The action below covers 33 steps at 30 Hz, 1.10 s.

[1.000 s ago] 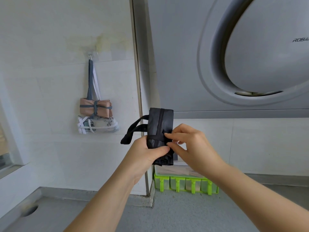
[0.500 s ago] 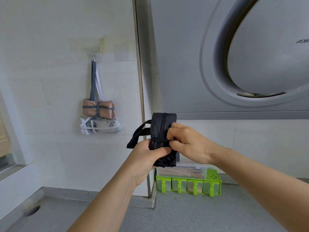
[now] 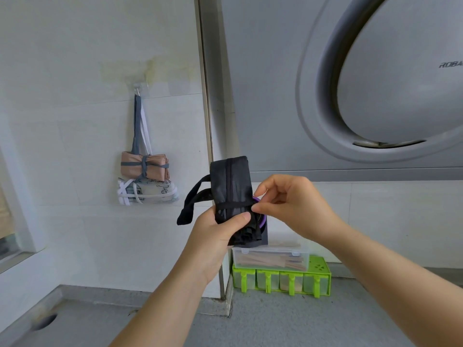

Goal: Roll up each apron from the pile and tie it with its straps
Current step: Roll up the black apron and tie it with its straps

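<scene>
The black apron [image 3: 230, 181] is rolled tight and held upright at mid-frame, in the air before the wall. A thin strap [image 3: 231, 204] crosses its lower half. The left hand [image 3: 213, 236] grips the roll's bottom, fingers curled round it. The right hand [image 3: 290, 204] pinches the strap at the roll's right edge. Tying seems to be under way; next the strap end needs knotting, pulled snug. At left, a tan roll [image 3: 144, 166] and a white roll [image 3: 150, 194] hang tied from a hook [image 3: 138, 86].

Held between the left hand [image 3: 213, 236] below and the right hand [image 3: 293, 204] at its right, the rolled apron [image 3: 230, 184] has two tied bundles [image 3: 145, 167] hanging from a hook [image 3: 137, 86] to its left and a box [image 3: 270, 256] on a rack [image 3: 320, 274] below, behind it.
</scene>
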Motion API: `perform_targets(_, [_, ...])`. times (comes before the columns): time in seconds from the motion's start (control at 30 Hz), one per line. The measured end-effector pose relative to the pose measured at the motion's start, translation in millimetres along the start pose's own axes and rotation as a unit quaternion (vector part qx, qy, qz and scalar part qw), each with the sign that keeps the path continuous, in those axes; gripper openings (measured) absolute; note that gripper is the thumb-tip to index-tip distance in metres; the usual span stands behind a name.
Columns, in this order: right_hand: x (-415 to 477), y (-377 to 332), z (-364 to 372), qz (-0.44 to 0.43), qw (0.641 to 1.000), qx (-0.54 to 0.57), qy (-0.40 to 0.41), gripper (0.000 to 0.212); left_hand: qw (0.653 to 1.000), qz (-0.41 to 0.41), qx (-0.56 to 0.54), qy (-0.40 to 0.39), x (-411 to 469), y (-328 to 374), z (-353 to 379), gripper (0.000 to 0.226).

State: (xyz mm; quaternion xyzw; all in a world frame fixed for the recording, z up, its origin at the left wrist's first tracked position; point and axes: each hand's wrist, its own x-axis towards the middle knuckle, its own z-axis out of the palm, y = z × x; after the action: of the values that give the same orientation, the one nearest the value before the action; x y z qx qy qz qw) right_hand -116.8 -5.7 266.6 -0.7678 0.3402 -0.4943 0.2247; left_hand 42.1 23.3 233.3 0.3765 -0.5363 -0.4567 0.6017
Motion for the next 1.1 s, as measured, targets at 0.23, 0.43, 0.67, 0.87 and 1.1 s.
perform_targets(0.23, [-1,11,-6,0.069,0.932,0.35,-0.069,0.011,0.977,-0.059,-0.189,-0.075,0,5,3,0.03])
perform_targets(0.43, [-9,22,3,0.116,0.84,0.525,-0.078,0.009,0.965,-0.056,-0.222,-0.126,-1,-2,4,0.019])
perform_targets(0.67, [0,17,-8,0.154,0.917,0.351,-0.112,0.05,0.991,0.03,0.105,-0.08,9,-2,-12,0.034])
perform_targets(0.87, [12,5,3,0.145,0.915,0.37,-0.069,0.04,0.973,0.052,0.209,-0.081,8,0,-12,0.033])
perform_targets(1.1, [8,4,11,0.142,0.897,0.409,-0.087,0.033,0.972,-0.018,-0.235,-0.003,28,30,-12,0.025])
